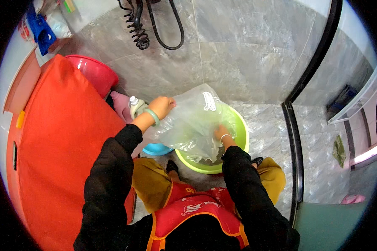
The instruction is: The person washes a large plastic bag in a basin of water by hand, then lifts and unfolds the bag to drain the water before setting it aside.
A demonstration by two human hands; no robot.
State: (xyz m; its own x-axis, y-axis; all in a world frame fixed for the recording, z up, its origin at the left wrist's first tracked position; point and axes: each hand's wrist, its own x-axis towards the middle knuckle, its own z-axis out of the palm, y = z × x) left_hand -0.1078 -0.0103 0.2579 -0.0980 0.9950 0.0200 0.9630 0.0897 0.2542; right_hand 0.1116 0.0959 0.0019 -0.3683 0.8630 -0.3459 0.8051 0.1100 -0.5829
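My left hand [161, 107], with a pale green bangle at its wrist, pinches the upper left edge of a clear plastic bag [188, 116]. The bag bears a white label with writing and spreads over a lime-green basin [245, 133] on the floor between my feet. My right hand [221, 132] is low over the basin, at the bag's right part. Plastic partly covers its fingers, so its grip is unclear. Something dark grey [220, 154], too hidden to name, shows at the bottom of the basin beneath the bag's edge.
A red-orange cloth cover [69, 141] drapes a bulky thing on the left. Behind it are a red basin [95, 73], a pink bottle [122, 105] and a white-capped bottle [137, 106]. A blue basin [158, 149] sits beside the green one. A black door frame [292, 141] runs along the right.
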